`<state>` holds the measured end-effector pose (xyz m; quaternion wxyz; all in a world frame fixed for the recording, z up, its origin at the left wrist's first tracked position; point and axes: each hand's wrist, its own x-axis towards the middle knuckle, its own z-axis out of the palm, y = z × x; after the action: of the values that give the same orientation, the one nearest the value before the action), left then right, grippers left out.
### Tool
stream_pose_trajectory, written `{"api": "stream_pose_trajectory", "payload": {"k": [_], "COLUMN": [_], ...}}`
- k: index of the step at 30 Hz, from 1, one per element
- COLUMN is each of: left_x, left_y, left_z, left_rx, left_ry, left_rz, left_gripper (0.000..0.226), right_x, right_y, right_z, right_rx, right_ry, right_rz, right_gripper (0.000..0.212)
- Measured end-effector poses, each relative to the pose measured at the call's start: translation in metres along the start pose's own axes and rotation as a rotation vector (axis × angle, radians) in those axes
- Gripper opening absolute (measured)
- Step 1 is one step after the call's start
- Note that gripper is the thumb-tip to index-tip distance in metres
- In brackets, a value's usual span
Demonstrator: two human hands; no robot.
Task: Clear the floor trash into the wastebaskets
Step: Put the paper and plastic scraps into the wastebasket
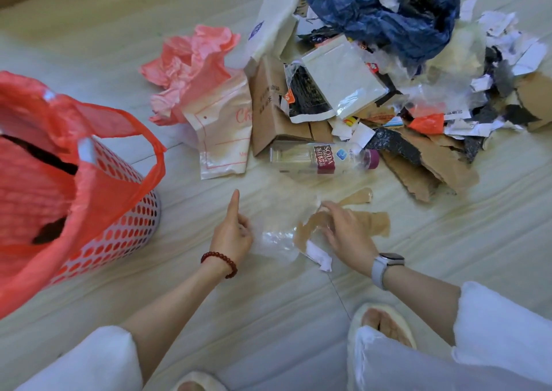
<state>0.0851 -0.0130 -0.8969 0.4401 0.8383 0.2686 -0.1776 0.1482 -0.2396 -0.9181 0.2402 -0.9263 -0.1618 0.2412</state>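
Note:
A white perforated wastebasket (131, 226) lined with a red plastic bag (38, 181) stands at the left. A clear plastic film (277, 235) with brown tape strips (379, 221) lies on the floor between my hands. My left hand (233, 232) pinches the film's left edge, index finger pointing up. My right hand (346, 232) presses its fingers on the tape and film. A clear soda bottle (322, 159) with a purple cap lies just beyond. Behind it spreads a trash pile with a dark blue bag (388, 17), cardboard (268, 112) and a pink bag (191, 61).
Torn cardboard pieces (427, 169) and paper scraps (507, 38) spread to the right of the pile. My slippered feet (385, 322) and white-clad knees fill the bottom of the view. Pale floor lies open between the basket and the pile.

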Motion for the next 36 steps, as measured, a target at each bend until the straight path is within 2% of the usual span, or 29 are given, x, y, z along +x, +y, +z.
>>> {"api": "stream_pose_trajectory", "payload": {"k": [3,5,7,10,13,15,17,20,24,26,30,34,36], "left_x": [0.002,0.004,0.004,0.001,-0.002,-0.005,-0.007,-0.009,-0.011,-0.012,-0.014,-0.015,-0.019], "left_y": [-0.010,-0.018,-0.026,-0.029,-0.027,-0.028,-0.027,-0.021,-0.015,-0.010,0.023,0.086,0.113], "left_z": [-0.012,-0.020,-0.026,-0.033,-0.037,-0.038,-0.042,-0.045,-0.043,-0.042,-0.049,-0.080,-0.107], "left_rx": [0.089,0.166,0.233,0.239,0.306,0.337,0.329,0.338,0.314,0.272,0.169,0.079,0.043], "left_ry": [0.085,0.168,0.227,0.259,0.236,0.241,0.256,0.264,0.265,0.288,0.369,0.509,0.620], "left_rz": [0.121,0.190,0.227,0.233,0.298,0.312,0.320,0.459,0.489,0.478,0.483,0.609,0.682], "left_gripper": [0.062,0.044,0.035,0.046,0.074,0.079,0.068,0.039,0.029,0.026,0.019,0.017,0.018], "right_x": [-0.006,-0.014,-0.021,-0.027,-0.034,-0.039,-0.041,-0.039,-0.041,-0.038,-0.016,0.019,0.032], "right_y": [-0.007,-0.013,-0.020,-0.024,-0.025,-0.025,-0.025,-0.016,-0.011,-0.012,-0.032,-0.087,-0.126], "right_z": [-0.007,-0.007,-0.002,0.007,0.007,0.014,0.023,0.032,0.031,0.021,-0.021,-0.082,-0.113], "right_rx": [0.175,0.080,-0.065,-0.332,-0.538,-0.578,-0.531,-0.458,-0.377,-0.237,0.151,0.437,0.558], "right_ry": [0.065,-0.022,-0.152,-0.274,-0.277,-0.241,-0.244,-0.300,-0.304,-0.247,0.054,0.290,0.398], "right_rz": [0.034,-0.101,-0.298,-0.438,-0.467,-0.473,-0.464,-0.408,-0.276,-0.184,-0.065,-0.100,-0.183], "right_gripper": [0.038,0.025,0.019,0.014,0.024,0.037,0.038,0.032,0.028,0.024,0.014,0.019,0.027]}}
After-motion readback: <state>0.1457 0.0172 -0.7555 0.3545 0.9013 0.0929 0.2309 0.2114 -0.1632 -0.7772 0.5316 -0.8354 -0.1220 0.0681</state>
